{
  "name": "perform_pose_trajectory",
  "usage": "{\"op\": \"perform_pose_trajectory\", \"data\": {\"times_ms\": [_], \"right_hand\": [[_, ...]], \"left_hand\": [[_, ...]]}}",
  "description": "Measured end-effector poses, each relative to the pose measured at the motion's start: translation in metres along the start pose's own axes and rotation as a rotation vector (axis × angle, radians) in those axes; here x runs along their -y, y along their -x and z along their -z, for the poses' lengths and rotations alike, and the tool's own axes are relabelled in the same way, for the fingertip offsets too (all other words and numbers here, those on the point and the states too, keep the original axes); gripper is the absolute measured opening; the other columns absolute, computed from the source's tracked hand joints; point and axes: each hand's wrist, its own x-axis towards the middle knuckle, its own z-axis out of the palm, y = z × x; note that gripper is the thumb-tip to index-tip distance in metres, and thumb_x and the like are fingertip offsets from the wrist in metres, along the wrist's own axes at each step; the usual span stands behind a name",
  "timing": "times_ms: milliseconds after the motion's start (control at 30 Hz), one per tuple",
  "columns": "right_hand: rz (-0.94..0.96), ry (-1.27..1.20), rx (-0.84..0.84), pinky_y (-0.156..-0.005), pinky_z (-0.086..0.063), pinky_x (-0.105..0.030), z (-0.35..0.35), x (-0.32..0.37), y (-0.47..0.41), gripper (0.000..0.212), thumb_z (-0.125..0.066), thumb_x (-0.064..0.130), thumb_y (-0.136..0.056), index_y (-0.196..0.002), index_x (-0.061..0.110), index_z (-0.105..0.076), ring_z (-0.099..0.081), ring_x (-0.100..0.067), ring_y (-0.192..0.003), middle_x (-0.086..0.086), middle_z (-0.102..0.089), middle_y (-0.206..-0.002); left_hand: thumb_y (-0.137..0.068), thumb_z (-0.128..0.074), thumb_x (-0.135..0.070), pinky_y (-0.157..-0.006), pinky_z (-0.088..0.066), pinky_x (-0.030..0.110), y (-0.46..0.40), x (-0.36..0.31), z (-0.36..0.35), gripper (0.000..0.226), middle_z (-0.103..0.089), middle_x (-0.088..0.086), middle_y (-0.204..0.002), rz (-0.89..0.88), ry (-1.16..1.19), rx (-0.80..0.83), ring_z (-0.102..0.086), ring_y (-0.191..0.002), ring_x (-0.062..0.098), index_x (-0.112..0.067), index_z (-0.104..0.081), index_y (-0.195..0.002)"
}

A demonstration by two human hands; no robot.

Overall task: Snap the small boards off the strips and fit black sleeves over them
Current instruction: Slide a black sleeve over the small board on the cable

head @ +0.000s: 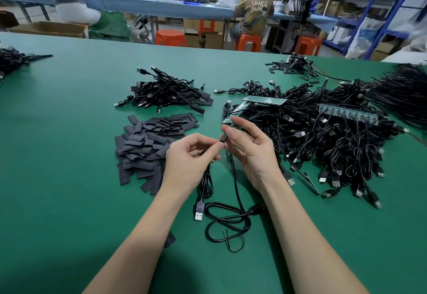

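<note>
Fingertips [225, 129] of my right hand [250, 155] pinch a narrow black sleeve [227, 132] standing upright, with a sliver of small green board poking out above it; my left hand [189, 157] pinches its lower end, where the thin black cable [235, 185] leaves and drops in loops to the green table mat [69, 201]. Just left of my left hand lies the heap of flat black sleeves [147, 148]; beyond my right hand, long green board strips [265, 101] rest on the tangled pile of USB cables [323, 136]. I judge the sleeve light, soft and easily creased, the board stiff but brittle, so I'd hold the edges, not the solder joint.
</note>
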Motion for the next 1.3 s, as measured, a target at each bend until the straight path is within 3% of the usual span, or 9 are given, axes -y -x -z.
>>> {"op": "perform_pose_trajectory", "data": {"times_ms": [633, 1300], "right_hand": [[-0.016, 0.017, -0.034, -0.072, -0.056, -0.022, 0.0013, -0.0037, -0.0022, 0.024, -0.079, 0.006, -0.084, -0.106, 0.015, -0.079, -0.071, -0.017, -0.079, -0.009, -0.075, -0.089], [-0.056, -0.006, -0.011, -0.076, -0.057, -0.024, 0.0010, -0.0049, -0.0025, 0.027, -0.081, 0.010, -0.079, -0.105, 0.018, -0.080, -0.067, -0.020, -0.088, -0.005, -0.073, -0.098]], "left_hand": [[-0.083, -0.082, -0.013, -0.067, -0.056, 0.020, 0.0001, 0.0010, 0.0006, 0.010, -0.076, 0.003, -0.075, -0.003, -0.011, 0.005, -0.074, -0.069, 0.019, -0.021, -0.077, -0.080], [-0.083, -0.083, -0.013, -0.066, -0.056, 0.019, 0.0007, -0.0002, 0.0009, 0.009, -0.075, 0.004, -0.073, 0.011, -0.030, -0.008, -0.074, -0.068, 0.018, -0.020, -0.077, -0.079]]}}
